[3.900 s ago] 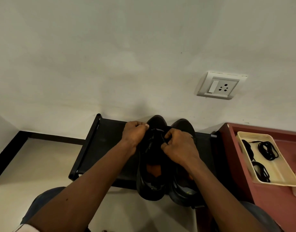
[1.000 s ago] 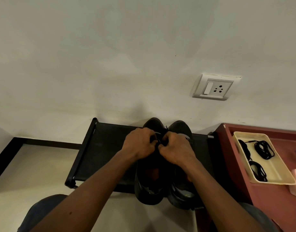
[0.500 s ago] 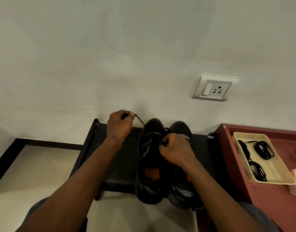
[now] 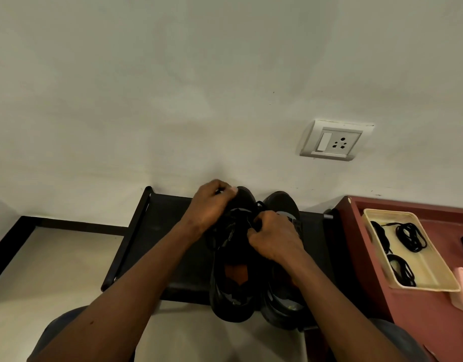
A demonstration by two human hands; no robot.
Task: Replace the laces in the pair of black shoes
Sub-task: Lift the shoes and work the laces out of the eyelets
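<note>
Left hand: I see it curled, pinching the lace; back over the toe after its outward pull
Right hand: curled on the lace at the eyelets; unmoved
Shoes: side by side on the rack; one eyelet worked, I judge

The left hand, half a second ago out over the black rack drawing the lace taut sideways, is now back above the toe of the left shoe, still pinching the lace. A second ago it pressed against the right hand; now a gap separates them.
</note>
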